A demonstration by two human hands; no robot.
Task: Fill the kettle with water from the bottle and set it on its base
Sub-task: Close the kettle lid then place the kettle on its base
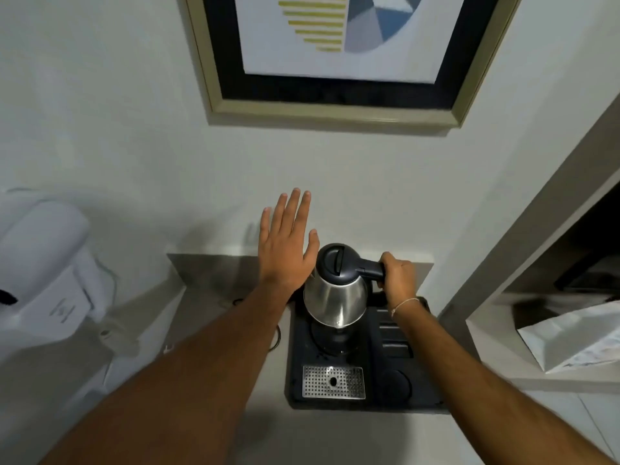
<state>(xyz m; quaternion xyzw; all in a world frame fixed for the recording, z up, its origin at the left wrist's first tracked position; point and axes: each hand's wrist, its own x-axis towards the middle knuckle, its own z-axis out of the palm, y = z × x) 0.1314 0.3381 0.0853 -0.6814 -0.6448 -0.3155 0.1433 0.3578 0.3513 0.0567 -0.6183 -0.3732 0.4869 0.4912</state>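
Two bare hands work above a dark tray (295, 364) on a grey counter (208, 286). Right hand (397, 275) is wrapped firmly around the black handle of the steel kettle (335, 297), whose lid is closed. Kettle sits over the round base (330, 337) at the tray's rear; whether it rests fully on the base or hangs just above cannot be told. Left hand (288, 243) is flat and spread wide, empty, just beside the kettle's left side. A perforated metal grille (333, 382) lies in the tray's near part. A framed picture (335, 55) hangs on the wall above.
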